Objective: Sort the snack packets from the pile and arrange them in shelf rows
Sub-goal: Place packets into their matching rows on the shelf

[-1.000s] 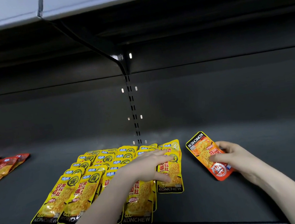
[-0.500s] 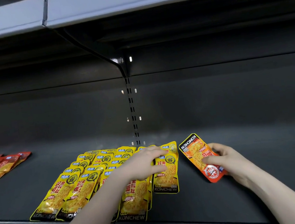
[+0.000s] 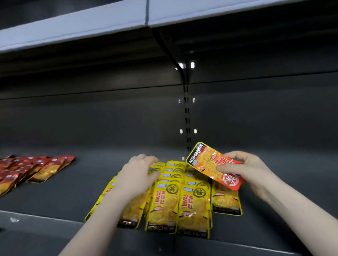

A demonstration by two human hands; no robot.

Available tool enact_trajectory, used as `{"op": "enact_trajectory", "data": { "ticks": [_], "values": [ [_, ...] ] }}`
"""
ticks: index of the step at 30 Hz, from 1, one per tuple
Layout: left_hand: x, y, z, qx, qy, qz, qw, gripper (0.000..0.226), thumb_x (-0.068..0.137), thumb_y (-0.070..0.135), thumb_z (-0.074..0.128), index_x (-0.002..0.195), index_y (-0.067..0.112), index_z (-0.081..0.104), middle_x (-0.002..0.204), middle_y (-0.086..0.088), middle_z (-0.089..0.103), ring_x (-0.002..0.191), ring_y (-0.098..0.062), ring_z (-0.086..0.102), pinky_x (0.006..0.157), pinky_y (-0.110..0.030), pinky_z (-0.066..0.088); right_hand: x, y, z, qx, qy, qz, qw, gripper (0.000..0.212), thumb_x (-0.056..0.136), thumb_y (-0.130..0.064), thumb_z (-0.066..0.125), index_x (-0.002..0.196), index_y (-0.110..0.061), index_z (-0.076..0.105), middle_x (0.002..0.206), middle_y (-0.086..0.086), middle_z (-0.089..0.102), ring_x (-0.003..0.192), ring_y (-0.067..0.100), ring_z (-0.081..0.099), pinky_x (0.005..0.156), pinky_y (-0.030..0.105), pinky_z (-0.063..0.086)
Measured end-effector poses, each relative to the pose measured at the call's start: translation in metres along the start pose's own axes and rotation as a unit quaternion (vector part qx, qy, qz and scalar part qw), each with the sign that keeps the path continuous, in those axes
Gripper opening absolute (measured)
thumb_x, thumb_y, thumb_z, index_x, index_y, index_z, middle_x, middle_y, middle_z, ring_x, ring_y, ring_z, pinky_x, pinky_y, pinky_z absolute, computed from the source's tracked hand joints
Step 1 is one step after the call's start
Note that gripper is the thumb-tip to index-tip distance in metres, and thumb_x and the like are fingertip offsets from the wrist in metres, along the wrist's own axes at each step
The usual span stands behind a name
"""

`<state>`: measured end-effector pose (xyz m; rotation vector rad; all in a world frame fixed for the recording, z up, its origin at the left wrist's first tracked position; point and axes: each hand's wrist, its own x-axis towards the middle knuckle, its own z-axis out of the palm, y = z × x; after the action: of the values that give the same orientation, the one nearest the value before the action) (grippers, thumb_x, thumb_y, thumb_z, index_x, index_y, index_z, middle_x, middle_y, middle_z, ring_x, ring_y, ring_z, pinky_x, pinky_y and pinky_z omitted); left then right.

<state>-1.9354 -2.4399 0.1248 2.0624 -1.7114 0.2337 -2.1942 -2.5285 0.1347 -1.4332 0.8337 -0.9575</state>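
— How well lit is what we see?

— Dim overall. The dark shelf (image 3: 45, 206) and its back panel swallow most light, and the upper shelf's pale front edge (image 3: 55, 28) is the brightest band. Deep shadow sits beneath it.

— Any glare?

— We catch small bright glints around the slotted upright (image 3: 187, 112), and a soft sheen on the yellow packets (image 3: 181, 203).

— Is it sharp?

— Not quite. We find the print on the yellow packets smeared, the red packets (image 3: 20, 171) at left softer, and straight edges bowing toward the frame's borders.
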Motion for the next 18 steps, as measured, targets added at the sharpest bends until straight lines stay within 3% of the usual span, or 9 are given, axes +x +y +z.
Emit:
{"op": "enact_trajectory", "data": {
  "ticks": [5, 12, 18],
  "values": [
    [-0.034, -0.089, -0.036, -0.002, 0.028, -0.025, 0.999, 0.045, 0.085, 0.045, 0.051, 0.124, 0.023, 0.058, 0.120, 0.000, 0.058, 0.117, -0.022, 0.051, 0.099, -0.036, 0.041, 0.009, -0.006, 0.102, -0.008, -0.009, -0.005, 1.000, 0.022, 0.068, -0.003, 0.079, 0.085, -0.014, 0.069, 0.072, 0.004, 0.072, 0.057, 0.013, 0.066, 0.059, 0.026, 0.055],
    [-0.078, -0.259, -0.092, 0.039, 0.044, -0.053, 0.997, 0.040, 0.092, 0.034, 0.055, 0.130, 0.021, 0.053, 0.133, -0.001, 0.052, 0.128, -0.019, 0.043, 0.104, -0.028, 0.033, 0.026, 0.000, 0.269, -0.001, -0.003, 0.010, 1.000, 0.028, 0.064, -0.007, 0.082, 0.086, -0.015, 0.067, 0.073, 0.003, 0.071, 0.063, 0.016, 0.065, 0.070, 0.032, 0.054],
    [-0.091, -0.356, -0.127, 0.032, 0.053, -0.078, 0.995, 0.038, 0.090, 0.032, 0.058, 0.126, 0.020, 0.058, 0.127, -0.004, 0.056, 0.121, -0.024, 0.046, 0.102, -0.033, 0.037, 0.041, 0.006, 0.369, -0.003, -0.024, 0.024, 0.999, 0.029, 0.065, -0.004, 0.081, 0.087, -0.014, 0.066, 0.073, 0.002, 0.071, 0.065, 0.014, 0.066, 0.067, 0.026, 0.055]
  ]
}}
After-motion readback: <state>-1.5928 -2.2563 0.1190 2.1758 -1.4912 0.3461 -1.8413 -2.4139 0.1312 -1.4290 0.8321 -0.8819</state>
